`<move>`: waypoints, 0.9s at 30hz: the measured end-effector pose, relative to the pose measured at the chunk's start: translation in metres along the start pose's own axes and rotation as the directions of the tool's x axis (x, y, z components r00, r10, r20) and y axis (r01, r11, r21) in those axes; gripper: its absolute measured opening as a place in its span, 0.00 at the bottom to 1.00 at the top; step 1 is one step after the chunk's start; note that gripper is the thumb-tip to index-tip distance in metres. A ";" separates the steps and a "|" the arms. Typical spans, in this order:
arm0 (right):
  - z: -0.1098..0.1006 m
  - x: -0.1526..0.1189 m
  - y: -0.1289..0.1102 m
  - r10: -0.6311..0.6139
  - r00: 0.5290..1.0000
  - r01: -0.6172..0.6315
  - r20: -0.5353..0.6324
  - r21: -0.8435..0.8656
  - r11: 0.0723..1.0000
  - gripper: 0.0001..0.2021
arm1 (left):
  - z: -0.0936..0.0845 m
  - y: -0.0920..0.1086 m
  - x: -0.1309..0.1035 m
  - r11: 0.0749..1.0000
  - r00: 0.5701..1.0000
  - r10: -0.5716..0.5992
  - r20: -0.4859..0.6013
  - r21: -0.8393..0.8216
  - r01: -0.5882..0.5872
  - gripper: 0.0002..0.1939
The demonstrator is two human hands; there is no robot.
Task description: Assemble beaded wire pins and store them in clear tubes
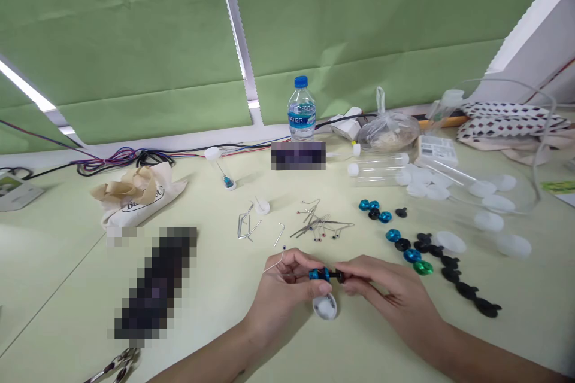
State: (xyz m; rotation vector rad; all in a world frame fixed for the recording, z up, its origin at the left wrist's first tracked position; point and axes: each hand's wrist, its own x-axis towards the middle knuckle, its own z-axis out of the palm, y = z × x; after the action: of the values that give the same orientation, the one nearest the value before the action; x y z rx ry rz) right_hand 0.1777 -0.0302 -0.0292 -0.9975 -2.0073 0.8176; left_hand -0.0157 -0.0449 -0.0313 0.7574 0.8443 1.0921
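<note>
Near the table's front, my left hand (287, 281) is closed on a small blue metallic part (318, 274), with a thin bent wire (282, 257) rising beside its fingers. My right hand (386, 290) pinches a small black piece (340, 276) whose dark stem reaches the blue part. Just below the fingers is a round white cap (324, 307). Bent wires with small coloured ends (321, 228) and hex keys (245, 224) lie beyond my hands. To the right are blue discs (393, 235), a green disc (423, 267) and several black pieces (466, 291).
Clear tubes (380, 170) and white caps (489, 221) lie at the back right, near a tied plastic bag (390, 130). A water bottle (301, 111) stands at the back. On the left are a cloth pouch (146, 197) and cables (108, 161).
</note>
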 end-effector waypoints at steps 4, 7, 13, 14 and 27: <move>0.000 -0.001 0.000 0.054 0.999 -0.054 0.000 0.044 0.998 0.10 | 0.001 0.001 0.000 1.000 0.999 0.030 0.033 -0.007 -0.030 0.10; 0.001 -0.002 -0.001 0.087 0.996 -0.088 0.013 0.079 0.993 0.10 | 0.002 0.002 0.000 0.999 0.999 0.037 0.037 -0.010 -0.037 0.10; 0.001 0.000 -0.001 0.133 0.991 -0.135 0.031 0.062 0.989 0.09 | 0.002 0.002 -0.001 1.000 1.000 0.012 0.007 0.009 -0.013 0.10; 0.001 0.000 -0.001 0.140 0.990 -0.142 0.033 0.070 0.987 0.10 | 0.002 0.002 -0.001 1.000 1.000 0.009 -0.007 0.014 -0.009 0.10; 0.004 -0.002 0.001 0.236 0.968 -0.247 0.090 0.142 0.958 0.08 | 0.003 0.003 -0.002 0.999 1.000 -0.009 -0.023 0.050 0.010 0.10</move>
State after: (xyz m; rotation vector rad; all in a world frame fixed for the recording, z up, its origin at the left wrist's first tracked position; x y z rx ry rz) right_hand 0.1757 -0.0319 -0.0323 -1.1527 -1.8721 1.1362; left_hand -0.0152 -0.0463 -0.0274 0.7832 0.8965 1.0759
